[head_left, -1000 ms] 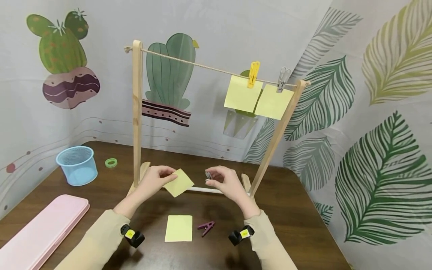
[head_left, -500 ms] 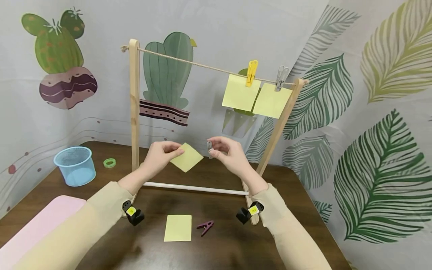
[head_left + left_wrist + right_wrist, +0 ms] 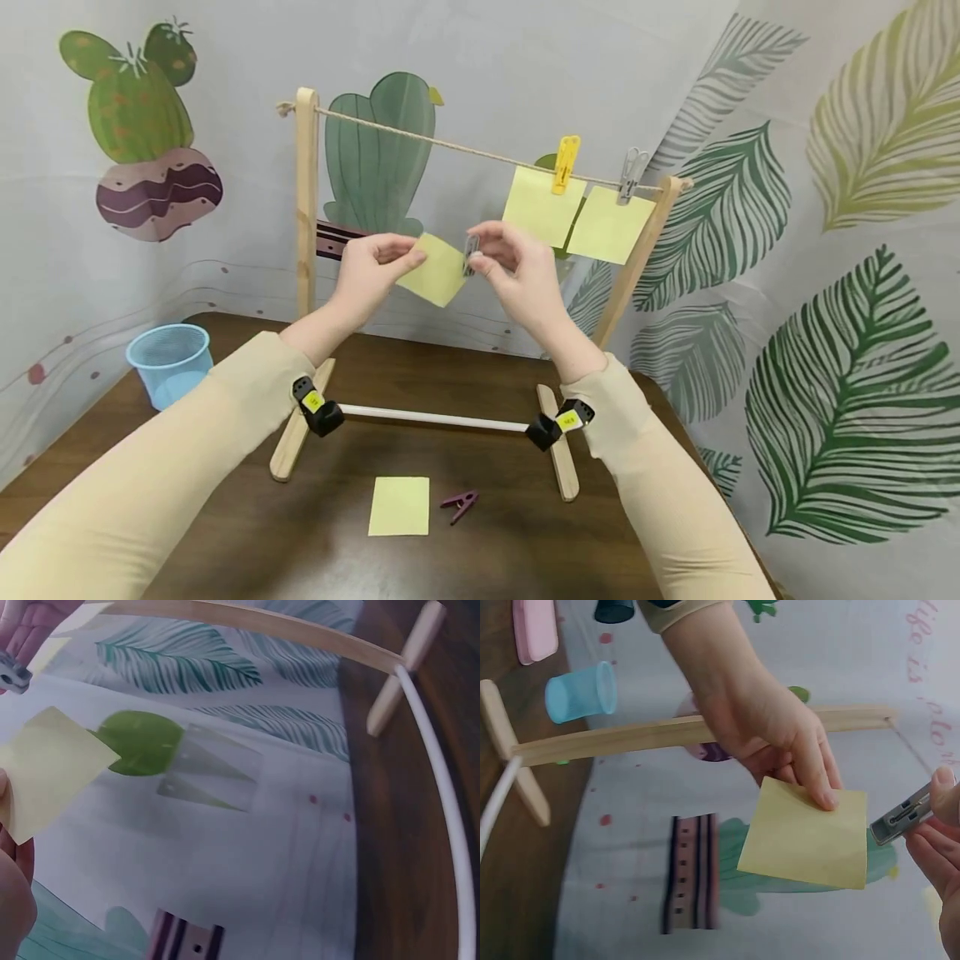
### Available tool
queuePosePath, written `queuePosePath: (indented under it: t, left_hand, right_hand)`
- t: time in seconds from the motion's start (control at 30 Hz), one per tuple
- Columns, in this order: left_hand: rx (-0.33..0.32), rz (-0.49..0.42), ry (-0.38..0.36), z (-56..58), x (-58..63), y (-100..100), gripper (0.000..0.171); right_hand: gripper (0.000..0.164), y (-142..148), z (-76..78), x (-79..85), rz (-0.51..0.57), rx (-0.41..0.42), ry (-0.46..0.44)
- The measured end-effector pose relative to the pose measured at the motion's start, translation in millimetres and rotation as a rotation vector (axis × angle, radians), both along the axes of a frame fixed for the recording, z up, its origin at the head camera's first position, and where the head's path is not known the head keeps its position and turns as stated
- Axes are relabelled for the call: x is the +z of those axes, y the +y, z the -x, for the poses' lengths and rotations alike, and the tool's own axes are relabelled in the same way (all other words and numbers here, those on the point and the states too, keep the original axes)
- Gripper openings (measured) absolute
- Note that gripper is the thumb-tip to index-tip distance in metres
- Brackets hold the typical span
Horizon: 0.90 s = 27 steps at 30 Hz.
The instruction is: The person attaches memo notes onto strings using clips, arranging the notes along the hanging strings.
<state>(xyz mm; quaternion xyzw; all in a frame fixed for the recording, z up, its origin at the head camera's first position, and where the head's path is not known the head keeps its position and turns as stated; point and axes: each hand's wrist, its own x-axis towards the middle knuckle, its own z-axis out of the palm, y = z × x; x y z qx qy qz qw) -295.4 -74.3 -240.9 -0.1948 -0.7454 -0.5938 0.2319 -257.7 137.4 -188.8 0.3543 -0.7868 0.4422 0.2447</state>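
Note:
Between thumb and fingers, my left hand [image 3: 375, 271] pinches a yellow sticky note [image 3: 438, 272] by one corner, in the air below the rope [image 3: 450, 145]. The note [image 3: 807, 840] hangs flat and uncreased in the right wrist view. My right hand [image 3: 525, 271] pinches a grey clothespin [image 3: 471, 254] close to the note's right edge; in the right wrist view the clothespin [image 3: 901, 819] points at the note with a small gap between. On the rope, a yellow clothespin [image 3: 566, 165] and another grey clothespin [image 3: 633, 176] each hold up a yellow note.
A wooden frame [image 3: 306, 200] with a white crossbar [image 3: 435, 417] stands on the brown table [image 3: 480, 550]. Nearer lie another yellow note [image 3: 399, 506] and a purple clothespin [image 3: 460, 504]. A blue mesh basket [image 3: 171, 367] stands at left, partly behind the left sleeve.
Both hands have risen from near the crossbar to just below the rope, carrying the sticky note and the grey clothespin. The two have come closer together.

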Motion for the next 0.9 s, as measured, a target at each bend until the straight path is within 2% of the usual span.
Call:
queuePosePath:
  t: [0.13, 0.27, 0.47, 0.67, 0.9]
  left_hand:
    - [-0.012, -0.072, -0.007, -1.4, 19.2, 4.7, 0.032]
    - [-0.034, -0.152, -0.008, -3.7, 35.2, 9.7, 0.031]
    - [-0.072, -0.274, -0.024, -2.9, 55.8, 16.0, 0.031]
    - [-0.09, -0.372, -0.054, 3.2, 67.7, 23.8, 0.028]
    - [-0.075, -0.457, -0.087, 12.1, 70.6, 29.8, 0.028]
  right_hand:
    - [0.025, -2.4, 3.3, 27.8, 0.036, -0.046, -0.05]
    - [0.023, -1.6, 7.4, 54.9, 0.1, -0.087, -0.014]
    - [0.019, -1.6, 11.9, 87.8, 0.284, -0.051, 0.013]
    - [0.012, -7.8, 10.4, 107.9, 0.414, -0.037, -0.035]
    - [0.006, -15.5, 16.3, 115.7, 0.353, -0.132, -0.037]
